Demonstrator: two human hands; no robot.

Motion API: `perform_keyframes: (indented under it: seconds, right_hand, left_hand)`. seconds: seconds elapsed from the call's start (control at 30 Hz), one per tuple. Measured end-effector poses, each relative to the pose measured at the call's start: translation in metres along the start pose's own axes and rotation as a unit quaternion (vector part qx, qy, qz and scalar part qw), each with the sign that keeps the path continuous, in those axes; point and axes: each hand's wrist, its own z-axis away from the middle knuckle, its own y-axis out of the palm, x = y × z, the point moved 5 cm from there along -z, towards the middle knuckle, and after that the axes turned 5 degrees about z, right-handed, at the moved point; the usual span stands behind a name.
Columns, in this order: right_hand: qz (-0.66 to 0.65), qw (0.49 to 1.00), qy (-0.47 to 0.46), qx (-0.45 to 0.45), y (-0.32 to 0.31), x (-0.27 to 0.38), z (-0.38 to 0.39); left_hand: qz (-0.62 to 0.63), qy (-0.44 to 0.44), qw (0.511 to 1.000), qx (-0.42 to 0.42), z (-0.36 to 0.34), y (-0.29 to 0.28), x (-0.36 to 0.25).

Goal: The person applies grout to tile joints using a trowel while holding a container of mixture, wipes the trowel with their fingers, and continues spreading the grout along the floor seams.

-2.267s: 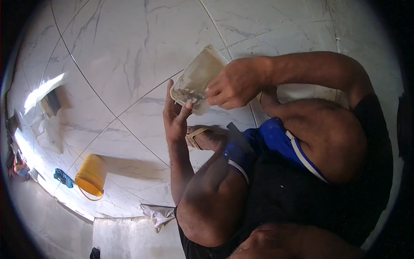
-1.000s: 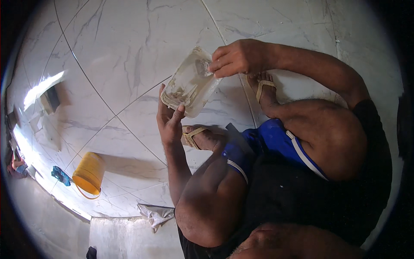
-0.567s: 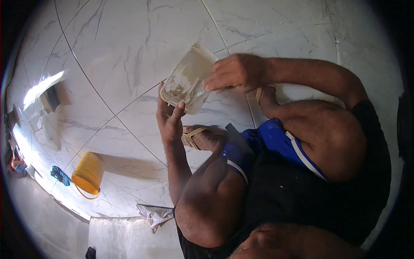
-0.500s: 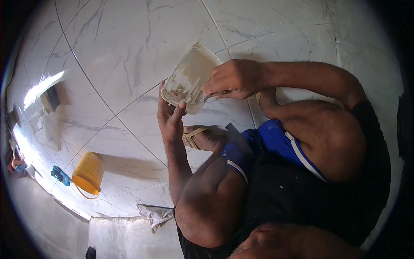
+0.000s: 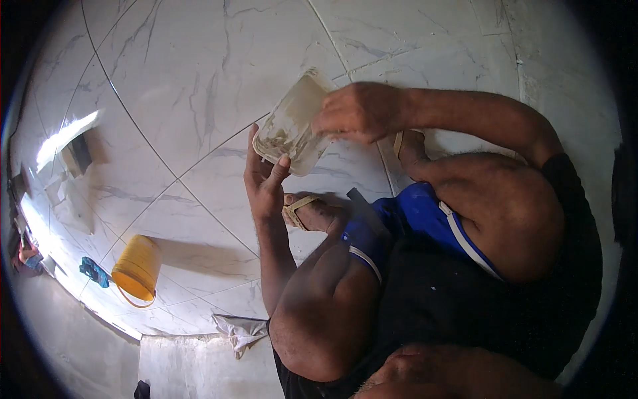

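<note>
Marbled floor tiles [image 5: 166, 100] lie beneath the pale tub [image 5: 292, 118], its near end clasped between the left hand's [image 5: 267, 186] thumb and fingers. Right hand [image 5: 353, 114] curls at its side, contents hidden; it seems light, slightly flexible, smear-slick, best gripped by the rim

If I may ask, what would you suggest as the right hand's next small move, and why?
Perhaps a light stroke of the right hand toward the lower end of the pale container: greyish residue shows there, and the left hand holds that end.
</note>
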Motion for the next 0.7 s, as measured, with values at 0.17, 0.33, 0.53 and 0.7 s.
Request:
perform_keyframes:
  seconds: [0.17, 0.33, 0.53, 0.7]
  right_hand:
    - [-0.026, 1.0, 0.005, -0.017, -0.005, -0.003, 0.003]
    - [-0.044, 0.999, -0.016, 0.008, 0.002, 0.007, -0.006]
    - [-0.031, 0.999, 0.005, -0.002, -0.002, 0.01, -0.011]
    - [-0.012, 0.998, 0.003, 0.065, 0.007, 0.012, -0.024]
  left_hand:
    - [0.032, 0.004, 0.999, -0.004, 0.0, -0.002, 0.0]
    - [0.011, -0.01, 1.0, 0.006, 0.0, 0.004, 0.0]
    - [0.02, -0.016, 1.0, 0.012, 0.0, 0.006, 0.0]
    - [-0.005, -0.008, 1.0, 0.025, -0.003, 0.009, 0.004]
